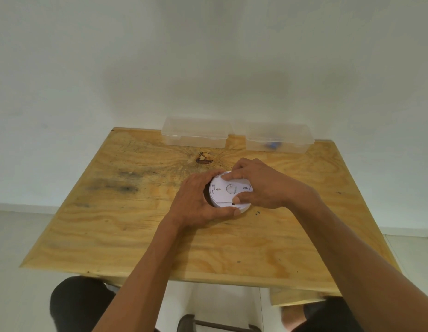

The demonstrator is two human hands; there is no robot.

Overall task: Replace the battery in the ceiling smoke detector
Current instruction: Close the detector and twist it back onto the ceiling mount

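A round white smoke detector point(226, 191) lies back side up on the plywood table point(136, 236), near its middle. My left hand point(196, 200) wraps around its left rim, thumb along the near edge. My right hand point(258, 185) covers its right side, fingers on the far edge and thumb pressed on the back plate near a small dark slot. No battery is visible at the detector.
Two clear plastic boxes stand at the table's far edge against the white wall: the left box point(196, 135) looks empty, the right box point(278, 140) holds a small blue item. A dark knot point(204, 158) marks the wood. My knees show below the near edge.
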